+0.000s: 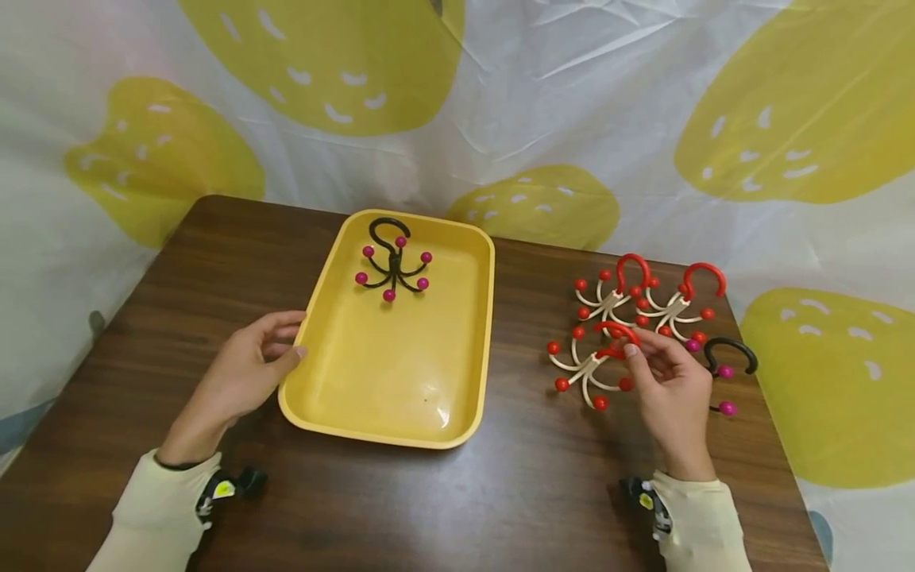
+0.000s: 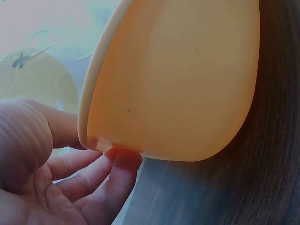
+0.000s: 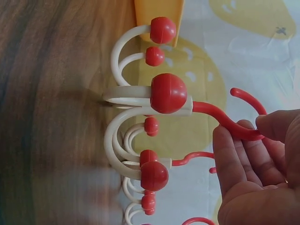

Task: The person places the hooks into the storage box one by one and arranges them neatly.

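A shallow yellow tray [image 1: 382, 369] rests on the brown table, with a black claw-shaped hanging hook [image 1: 394, 266] tipped with magenta balls standing near its far end. At the tray's left side, my left hand [image 1: 246, 369] holds the rim between thumb and fingers, as the left wrist view also shows. To the right of the tray, my right hand [image 1: 672, 389] pinches the curved red top of a white claw hook [image 1: 589, 367] with red balls. In the right wrist view this white hook [image 3: 171, 93] is upright, its curved arms close to the tabletop.
Behind my right hand are two more white claw hooks, one nearer the tray [image 1: 611, 302] and one farther right [image 1: 675, 306]. Another black hook [image 1: 726, 408], partly hidden by the hand, lies near the table's right edge. A lemon-print cloth [image 1: 500, 119] hangs behind the table.
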Demonstrator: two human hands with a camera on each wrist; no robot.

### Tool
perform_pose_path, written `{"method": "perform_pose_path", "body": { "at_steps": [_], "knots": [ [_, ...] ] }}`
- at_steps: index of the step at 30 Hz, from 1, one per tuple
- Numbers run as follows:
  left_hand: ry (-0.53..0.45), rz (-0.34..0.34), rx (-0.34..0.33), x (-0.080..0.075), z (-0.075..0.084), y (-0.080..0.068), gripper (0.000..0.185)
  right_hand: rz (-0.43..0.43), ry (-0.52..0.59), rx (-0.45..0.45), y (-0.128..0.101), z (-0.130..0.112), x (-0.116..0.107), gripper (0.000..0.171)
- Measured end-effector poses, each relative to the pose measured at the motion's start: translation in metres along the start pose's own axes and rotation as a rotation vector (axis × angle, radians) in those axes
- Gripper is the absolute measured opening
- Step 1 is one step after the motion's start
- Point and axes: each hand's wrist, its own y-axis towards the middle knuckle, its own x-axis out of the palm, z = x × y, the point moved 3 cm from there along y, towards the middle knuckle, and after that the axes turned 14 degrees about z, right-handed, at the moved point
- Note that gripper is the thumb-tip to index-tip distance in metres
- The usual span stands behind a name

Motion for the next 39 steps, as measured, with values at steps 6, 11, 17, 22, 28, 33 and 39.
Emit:
{"method": "perform_pose_path", "body": {
  "at_steps": [6,11,17,22,28,33,39],
  "knots": [
    [-0.026,-0.012,0.004,0.000,-0.002,0.000,0.055,-0.013,0.004,-0.050,0.003,-0.008,0.001,0.021],
    [-0.044,-0.015,0.023,0.000,-0.002,0.000,0.055,-0.034,0.018,-0.071,0.005,-0.014,0.006,0.022],
    [-0.057,-0.025,0.036,0.001,-0.003,0.001,0.054,-0.065,0.048,-0.080,0.007,-0.022,0.013,0.023],
    [-0.060,-0.026,0.040,0.000,-0.003,0.001,0.054,-0.070,0.052,-0.133,0.010,-0.034,0.017,0.022],
    [-0.084,-0.029,0.028,-0.001,-0.003,0.002,0.054,-0.100,0.087,-0.172,0.014,-0.050,0.025,0.023],
    [-0.092,-0.031,0.024,0.000,-0.003,0.004,0.052,-0.120,0.118,-0.200,0.019,-0.064,0.034,0.022],
    [-0.116,-0.035,0.022,0.002,-0.005,0.006,0.051,-0.133,0.189,-0.204,0.024,-0.077,0.048,0.022]
  ]
}}
